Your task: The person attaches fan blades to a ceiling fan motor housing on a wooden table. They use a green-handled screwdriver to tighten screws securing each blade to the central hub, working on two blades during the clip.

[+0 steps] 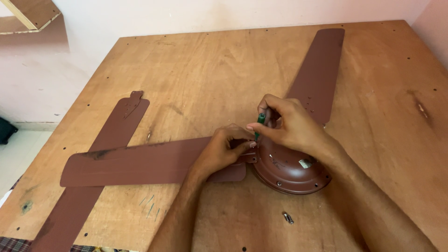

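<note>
the right hand (287, 123) pinches a green screwdriver (260, 125) upright over the brown fan motor (289, 170) at mid-table. the left hand (221, 149), fingers curled, presses a fan blade (135, 163) there; the tip and screw are hidden.

Evenly and softly lit, bright without harsh glare, only a faint sheen on the domed brown motor housing (290, 170) just below the fingers (261, 128) of the right hand (289, 126). Short, soft shadows under the left hand (221, 151) and both forearms, falling toward the near edge. Sharp around the fingertips, with wide-angle stretching at the corners of the plywood table (196, 70).
</note>
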